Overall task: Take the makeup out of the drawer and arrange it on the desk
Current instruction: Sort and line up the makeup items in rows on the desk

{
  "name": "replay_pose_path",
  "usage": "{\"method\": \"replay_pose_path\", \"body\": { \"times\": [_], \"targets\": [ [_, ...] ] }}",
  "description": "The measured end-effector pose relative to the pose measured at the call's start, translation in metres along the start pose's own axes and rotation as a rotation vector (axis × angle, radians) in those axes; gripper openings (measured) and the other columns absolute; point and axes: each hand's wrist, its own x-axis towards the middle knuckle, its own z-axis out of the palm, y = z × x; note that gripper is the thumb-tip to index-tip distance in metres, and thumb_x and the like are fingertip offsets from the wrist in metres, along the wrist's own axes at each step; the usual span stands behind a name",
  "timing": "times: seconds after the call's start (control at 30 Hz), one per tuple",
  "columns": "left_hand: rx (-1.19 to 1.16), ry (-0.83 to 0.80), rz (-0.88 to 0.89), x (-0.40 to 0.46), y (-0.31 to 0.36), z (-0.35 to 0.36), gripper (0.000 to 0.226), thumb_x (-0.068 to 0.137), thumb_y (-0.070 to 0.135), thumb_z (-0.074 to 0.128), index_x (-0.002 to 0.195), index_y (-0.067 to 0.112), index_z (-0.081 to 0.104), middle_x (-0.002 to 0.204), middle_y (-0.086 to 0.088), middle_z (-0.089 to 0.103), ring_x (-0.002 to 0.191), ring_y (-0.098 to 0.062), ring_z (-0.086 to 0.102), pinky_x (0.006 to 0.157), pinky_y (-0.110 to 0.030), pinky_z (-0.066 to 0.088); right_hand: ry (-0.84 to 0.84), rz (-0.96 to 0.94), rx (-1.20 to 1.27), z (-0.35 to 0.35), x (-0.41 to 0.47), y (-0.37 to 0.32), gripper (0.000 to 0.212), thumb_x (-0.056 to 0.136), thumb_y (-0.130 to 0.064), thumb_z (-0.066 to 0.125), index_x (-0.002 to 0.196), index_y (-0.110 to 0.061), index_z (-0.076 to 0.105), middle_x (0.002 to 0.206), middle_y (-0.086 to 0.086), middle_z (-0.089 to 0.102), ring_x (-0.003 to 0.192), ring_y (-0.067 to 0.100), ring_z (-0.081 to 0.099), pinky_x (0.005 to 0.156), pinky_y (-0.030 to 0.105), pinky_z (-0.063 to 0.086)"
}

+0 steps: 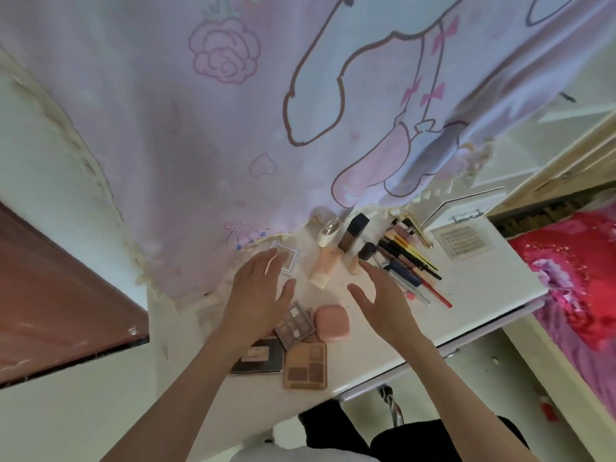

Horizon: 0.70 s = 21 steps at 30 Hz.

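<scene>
Makeup lies spread on the white desk (483, 288). A tan eyeshadow palette (305, 365), a small clear palette (295, 323), a dark flat palette (258, 360) and a pink compact (332, 321) sit near the front edge. Behind them lie a peach tube (321, 265), a dark foundation bottle (352, 233), a white-capped item (327, 232) and a row of several pencils and pens (411, 261). My left hand (258, 295) hovers open over the palettes, fingers toward a small white square case (289, 258). My right hand (383, 303) hovers open beside the pink compact, holding nothing.
A pink printed cloth (233, 111) hangs over the back of the desk. A white box (463, 206) and a flat patterned sheet (463, 243) sit at the desk's right end. A red and pink bedspread (576, 278) lies to the right. A brown panel (56, 288) is at left.
</scene>
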Motion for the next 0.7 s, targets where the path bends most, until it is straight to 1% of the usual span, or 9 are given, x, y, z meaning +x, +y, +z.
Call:
{"method": "replay_pose_path", "body": {
  "times": [0.13, 0.2, 0.23, 0.33, 0.4, 0.47, 0.53, 0.63, 0.7],
  "targets": [
    [0.062, -0.012, 0.147, 0.012, 0.04, 0.008, 0.05, 0.092, 0.037, 0.038, 0.132, 0.01, 0.049, 0.137, -0.012, 0.048, 0.129, -0.03, 0.043, 0.107, -0.047, 0.033, 0.103, -0.05, -0.028, -0.029, 0.002, 0.02, 0.051, 0.092, -0.032, 0.055, 0.138, -0.018, 0.04, 0.14, 0.0, 0.045, 0.132, 0.017, 0.037, 0.101, 0.022, 0.026],
    [0.068, -0.026, 0.172, 0.019, 0.054, 0.01, 0.055, 0.09, 0.04, 0.032, 0.132, 0.009, 0.05, 0.137, -0.013, 0.049, 0.129, -0.032, 0.043, 0.107, -0.047, 0.03, 0.119, -0.059, -0.013, -0.042, 0.008, 0.031, 0.05, 0.092, -0.03, 0.055, 0.138, -0.016, 0.042, 0.139, 0.001, 0.046, 0.13, 0.018, 0.04, 0.106, 0.028, 0.033],
    [0.067, -0.034, 0.184, 0.025, 0.061, 0.011, 0.057, 0.09, 0.042, 0.029, 0.133, 0.009, 0.049, 0.139, -0.013, 0.047, 0.131, -0.032, 0.04, 0.108, -0.047, 0.028, 0.129, -0.06, -0.003, -0.049, 0.013, 0.037, 0.049, 0.091, -0.028, 0.056, 0.137, -0.014, 0.043, 0.137, 0.002, 0.048, 0.127, 0.019, 0.043, 0.105, 0.031, 0.036],
    [0.06, 0.007, 0.197, 0.046, 0.079, 0.014, 0.053, 0.093, 0.038, 0.033, 0.137, 0.011, 0.044, 0.143, -0.01, 0.042, 0.135, -0.031, 0.034, 0.11, -0.047, 0.025, 0.159, -0.101, 0.027, -0.069, 0.037, 0.056, 0.045, 0.09, -0.022, 0.06, 0.132, -0.013, 0.048, 0.131, 0.004, 0.052, 0.119, 0.021, 0.05, 0.094, 0.021, 0.039],
    [0.054, 0.022, 0.161, 0.067, 0.095, 0.017, 0.052, 0.093, 0.037, 0.036, 0.139, 0.013, 0.041, 0.145, -0.008, 0.038, 0.138, -0.029, 0.029, 0.112, -0.047, 0.024, 0.131, -0.117, 0.037, -0.082, 0.06, 0.071, 0.046, 0.091, -0.022, 0.057, 0.135, -0.016, 0.046, 0.137, 0.002, 0.047, 0.123, 0.019, 0.046, 0.094, 0.021, 0.037],
    [0.07, 0.051, 0.128, 0.089, 0.115, 0.024, 0.053, 0.091, 0.038, 0.035, 0.134, 0.009, 0.047, 0.142, -0.011, 0.042, 0.135, -0.032, 0.033, 0.11, -0.05, 0.028, 0.084, -0.132, 0.041, -0.092, 0.087, 0.088, 0.047, 0.092, -0.024, 0.054, 0.137, -0.016, 0.043, 0.142, 0.0, 0.041, 0.131, 0.017, 0.038, 0.102, 0.022, 0.03],
    [0.085, 0.075, 0.083, 0.111, 0.133, 0.036, 0.055, 0.09, 0.039, 0.031, 0.131, 0.007, 0.05, 0.14, -0.012, 0.045, 0.133, -0.034, 0.036, 0.107, -0.053, 0.031, 0.009, -0.165, 0.049, -0.098, 0.116, 0.107, 0.047, 0.094, -0.027, 0.051, 0.139, -0.017, 0.04, 0.145, -0.002, 0.038, 0.134, 0.015, 0.032, 0.105, 0.019, 0.024],
    [0.095, 0.065, -0.016, 0.139, 0.157, 0.058, 0.062, 0.089, 0.047, 0.019, 0.14, 0.016, 0.038, 0.149, -0.003, 0.031, 0.141, -0.027, 0.02, 0.115, -0.045, 0.015, -0.126, -0.271, -0.021, -0.107, 0.151, 0.132, 0.051, 0.094, -0.033, 0.05, 0.142, -0.021, 0.035, 0.148, -0.001, 0.033, 0.137, 0.014, 0.027, 0.106, 0.017, 0.018],
    [0.114, 0.053, -0.059, 0.155, 0.169, 0.07, 0.063, 0.091, 0.052, 0.014, 0.143, 0.02, 0.03, 0.153, 0.001, 0.022, 0.144, -0.021, 0.01, 0.116, -0.04, 0.006, -0.177, -0.345, -0.05, -0.115, 0.169, 0.144, 0.052, 0.094, -0.035, 0.049, 0.142, -0.021, 0.035, 0.148, 0.0, 0.034, 0.137, 0.016, 0.029, 0.11, 0.024, 0.02]
  ]
}}
